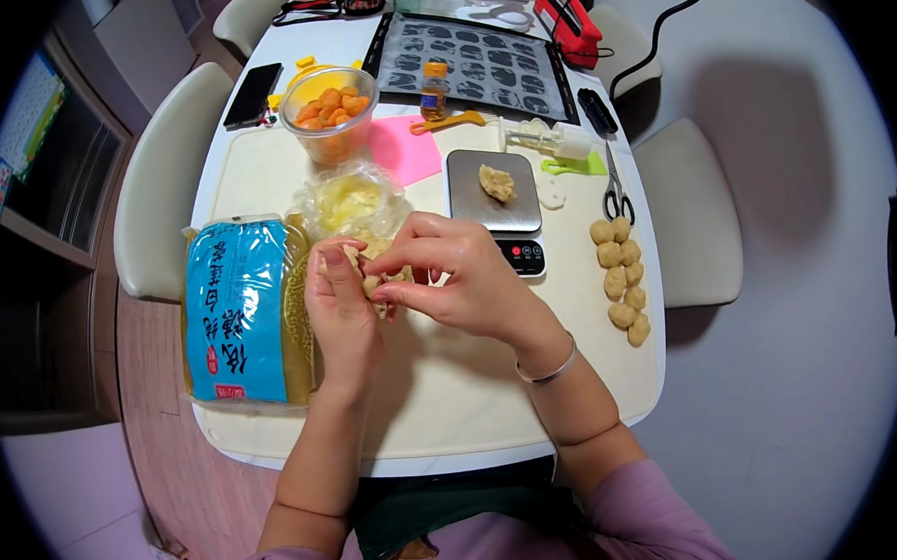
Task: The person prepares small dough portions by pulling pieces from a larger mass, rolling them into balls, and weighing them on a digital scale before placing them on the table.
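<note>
My left hand (pixel 343 315) and my right hand (pixel 463 274) meet over the middle of the table, their fingers closed on a lump of pale dough (pixel 375 267). The right fingertips pinch its edge while the left hand cups it; part of the dough is hidden by the fingers. Just beyond lies an open clear plastic bag (pixel 353 202) with yellowish dough in it. To the right of it stands a digital kitchen scale (pixel 466 207), with a small piece of dough (pixel 497 184) on its steel plate. Several rolled dough balls (pixel 621 282) sit in two rows at the right.
A large blue-labelled bag of paste (pixel 240 309) lies at the left. Farther back are a clear tub of orange balls (pixel 333 113), a pink sheet (pixel 408 152), a small bottle (pixel 434 90), a lined baking tray (pixel 474 64), a plunger mould (pixel 547 139) and scissors (pixel 615 188).
</note>
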Demonstrator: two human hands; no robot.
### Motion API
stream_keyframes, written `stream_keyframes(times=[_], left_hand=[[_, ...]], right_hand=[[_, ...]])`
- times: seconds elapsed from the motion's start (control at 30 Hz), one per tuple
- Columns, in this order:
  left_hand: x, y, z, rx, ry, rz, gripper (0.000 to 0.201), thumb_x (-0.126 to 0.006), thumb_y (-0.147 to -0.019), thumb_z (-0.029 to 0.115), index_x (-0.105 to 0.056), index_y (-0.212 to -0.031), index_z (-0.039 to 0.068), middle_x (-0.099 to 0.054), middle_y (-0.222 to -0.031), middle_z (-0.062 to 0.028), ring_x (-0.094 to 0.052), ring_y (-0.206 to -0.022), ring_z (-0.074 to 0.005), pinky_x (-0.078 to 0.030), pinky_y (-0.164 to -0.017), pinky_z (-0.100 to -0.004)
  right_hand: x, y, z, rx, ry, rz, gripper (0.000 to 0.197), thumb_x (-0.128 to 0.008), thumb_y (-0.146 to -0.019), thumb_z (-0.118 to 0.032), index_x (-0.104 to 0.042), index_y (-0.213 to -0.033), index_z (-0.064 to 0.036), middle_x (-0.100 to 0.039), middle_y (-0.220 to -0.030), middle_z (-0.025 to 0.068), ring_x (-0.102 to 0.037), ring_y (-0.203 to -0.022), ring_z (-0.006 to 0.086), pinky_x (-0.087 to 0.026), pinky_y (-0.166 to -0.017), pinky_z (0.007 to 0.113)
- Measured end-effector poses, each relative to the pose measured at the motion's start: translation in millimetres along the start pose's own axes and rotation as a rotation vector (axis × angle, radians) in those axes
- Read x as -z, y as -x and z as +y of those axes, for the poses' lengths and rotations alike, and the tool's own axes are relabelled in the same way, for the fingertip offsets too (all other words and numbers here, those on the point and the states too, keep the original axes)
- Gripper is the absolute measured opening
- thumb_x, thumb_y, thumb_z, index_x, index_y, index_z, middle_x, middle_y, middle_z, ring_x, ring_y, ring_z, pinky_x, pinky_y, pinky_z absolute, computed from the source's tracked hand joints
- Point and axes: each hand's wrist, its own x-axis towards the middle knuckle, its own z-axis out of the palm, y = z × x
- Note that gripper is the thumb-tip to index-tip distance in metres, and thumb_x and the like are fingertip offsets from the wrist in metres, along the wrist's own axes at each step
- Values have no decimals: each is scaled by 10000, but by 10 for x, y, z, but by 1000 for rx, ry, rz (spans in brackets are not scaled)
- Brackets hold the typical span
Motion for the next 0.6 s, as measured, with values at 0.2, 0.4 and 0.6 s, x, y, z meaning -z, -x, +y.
stream_keyframes(times=[0.2,0.4,0.6], left_hand=[[23,-2,-22,-50,-41,8,256,-517,-939,361,-489,-929,107,-522,-691,9,-453,-504,-41,-326,-375,-177],[14,-17,14,36,95,18,224,-540,-939,295,-468,-927,82,-494,-605,-6,-418,-441,-48,-304,-353,-191],[26,-47,48,106,172,40,206,-473,-969,287,-466,-872,105,-392,-571,18,-355,-444,-47,-284,-350,-180]], right_hand=[[-76,-21,41,61,-5,-11,127,-722,-717,-43,-683,-835,-17,-591,-746,51,-570,-590,122,-462,-528,236],[-151,-4,160,-281,-632,-28,82,-690,-789,-52,-668,-853,-5,-617,-760,10,-575,-619,74,-470,-546,220],[363,-52,517,-300,-239,411,104,-682,-814,-98,-682,-872,-12,-629,-848,23,-582,-710,77,-470,-601,205]])
